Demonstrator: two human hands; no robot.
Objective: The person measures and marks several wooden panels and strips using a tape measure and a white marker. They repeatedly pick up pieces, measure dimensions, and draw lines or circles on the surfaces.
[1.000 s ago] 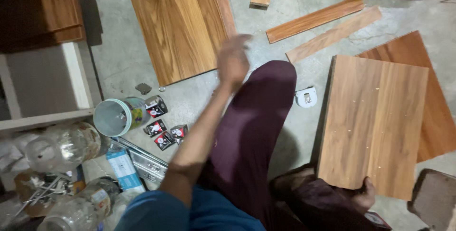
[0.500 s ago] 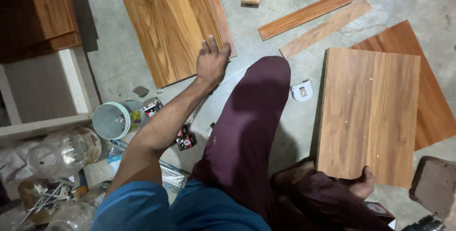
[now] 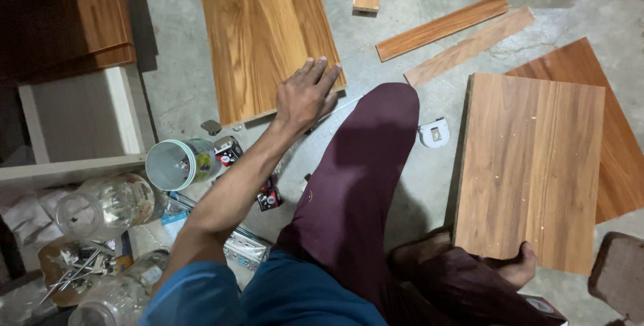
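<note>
Two wooden boards lie on the concrete floor [image 3: 181, 91]. The left hand [image 3: 305, 94] rests open and flat on the corner of the large orange-brown wooden board [image 3: 265, 31]. The right hand [image 3: 516, 265] grips the bottom edge of the lighter rectangular wooden panel [image 3: 530, 165]. A small white tape measure [image 3: 434, 133] lies between the maroon-trousered knee [image 3: 376, 138] and this panel. A white plastic cup [image 3: 176, 164] lies near the left forearm.

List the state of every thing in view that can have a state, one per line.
Left hand: open, flat on the orange-brown wooden panel.
Right hand: gripping the lower edge of the light brown rectangular wooden board.
White cylindrical container: on its side, mouth open.
Clear glass jar: lying on its side.
Small white tape measure: on the floor, untouched.
</note>
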